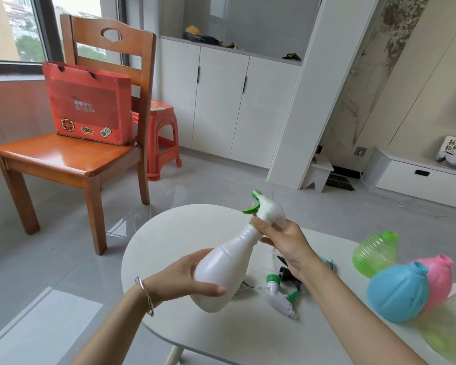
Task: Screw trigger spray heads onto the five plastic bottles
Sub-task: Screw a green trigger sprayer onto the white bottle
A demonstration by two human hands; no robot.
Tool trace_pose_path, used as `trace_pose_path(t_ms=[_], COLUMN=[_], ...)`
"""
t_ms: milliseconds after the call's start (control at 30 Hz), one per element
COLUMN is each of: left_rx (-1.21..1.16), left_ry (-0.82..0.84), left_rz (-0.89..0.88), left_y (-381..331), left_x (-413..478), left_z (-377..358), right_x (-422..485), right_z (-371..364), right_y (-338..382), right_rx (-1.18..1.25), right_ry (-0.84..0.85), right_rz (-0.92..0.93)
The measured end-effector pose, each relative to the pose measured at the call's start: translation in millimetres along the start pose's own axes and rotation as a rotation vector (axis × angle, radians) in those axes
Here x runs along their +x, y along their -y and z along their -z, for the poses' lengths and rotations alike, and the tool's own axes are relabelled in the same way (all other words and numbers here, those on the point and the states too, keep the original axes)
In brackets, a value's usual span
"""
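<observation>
One white bottle (225, 270) sat in our hands at the lower centre of the frame, tilted with its neck toward the upper right and raised clear of the white table (174, 233). Our left hand (184, 277) was wrapped around its wide belly, while our right hand (282, 241) was closed on the collar of the white-and-green spray head (267, 210) already seated at the neck. We judged the bottle empty and light, its thin wall likely to dent under a hard squeeze and smooth enough to spin in the palm, so the belly was the place to steady it and the ribbed collar the place to turn. Just right of the bottle, a loose spray head (278, 293) lay on the table beside some darker parts we could not make out. At the right edge lay a green bottle (374, 252), a blue bottle (398, 292), a pink bottle (438, 277) and a pale yellowish bottle (448, 327), all uncapped.
</observation>
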State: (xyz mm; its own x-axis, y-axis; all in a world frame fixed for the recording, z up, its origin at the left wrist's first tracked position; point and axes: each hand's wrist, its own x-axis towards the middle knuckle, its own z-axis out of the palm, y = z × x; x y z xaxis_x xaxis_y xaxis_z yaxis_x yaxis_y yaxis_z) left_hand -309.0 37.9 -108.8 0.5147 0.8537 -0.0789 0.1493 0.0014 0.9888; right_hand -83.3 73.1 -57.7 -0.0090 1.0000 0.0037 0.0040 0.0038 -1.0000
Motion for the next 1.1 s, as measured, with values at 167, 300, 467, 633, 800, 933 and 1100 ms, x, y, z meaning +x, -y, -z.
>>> trace_pose_path(t_ms=[167,300,467,633,800,933,1100], left_rx=[-0.121,-0.152,-0.12,-0.04,0.005,0.031,-0.052], left_ry=[0.006,0.03,-0.088,-0.234,-0.348,-0.37,-0.336], left_rz=[0.021,0.005,-0.079,-0.178,-0.25,-0.264,-0.24], left_y=[-1,-4,-7,-10,-14,-14,-12], left_x=[0,-1,-3,-3,-5,-8,-11], left_z=[-1,2,5,4,5,7,12], right_x=[-1,-1,2,3,4,4,3], right_z=[-4,-9,-14,-29,-41,-47,-52], right_y=[8,13,20,26,31,34,36], right_rx=[0.178,0.273,0.274,0.244,0.265,0.256,0.122], right_ry=[0.17,0.285,0.228,0.131,0.084,0.073,0.188], right_rz=[-0.109,-0.098,-0.081,-0.052,-0.033,-0.018,-0.026])
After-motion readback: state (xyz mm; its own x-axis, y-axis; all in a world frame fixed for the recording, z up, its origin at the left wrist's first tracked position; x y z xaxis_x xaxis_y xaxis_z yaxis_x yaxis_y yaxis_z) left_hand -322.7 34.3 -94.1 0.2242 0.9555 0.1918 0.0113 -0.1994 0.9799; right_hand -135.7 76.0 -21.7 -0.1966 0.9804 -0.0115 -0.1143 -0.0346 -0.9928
